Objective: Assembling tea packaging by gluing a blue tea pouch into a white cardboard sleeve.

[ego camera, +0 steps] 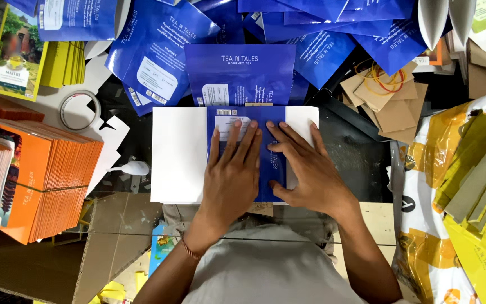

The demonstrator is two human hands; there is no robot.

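A flat blue pouch (pixel 270 121) with a white label lies on a white sheet (pixel 179 153) in front of me. My left hand (pixel 233 175) presses flat on the pouch's left half, fingers spread toward the label. My right hand (pixel 306 170) lies flat on the pouch's right side, fingers pointing up and left, its edge on the white sheet. Neither hand grips anything. Just beyond the sheet lies another blue pouch (pixel 239 74), face up.
Many blue pouches (pixel 333 34) are piled at the back. Stacks of orange flat cartons (pixel 52 186) stand at the left, with a tape roll (pixel 80 110) behind them. Brown card pieces and rubber bands (pixel 386 84) lie at the right, beside yellow packaging (pixel 468 186).
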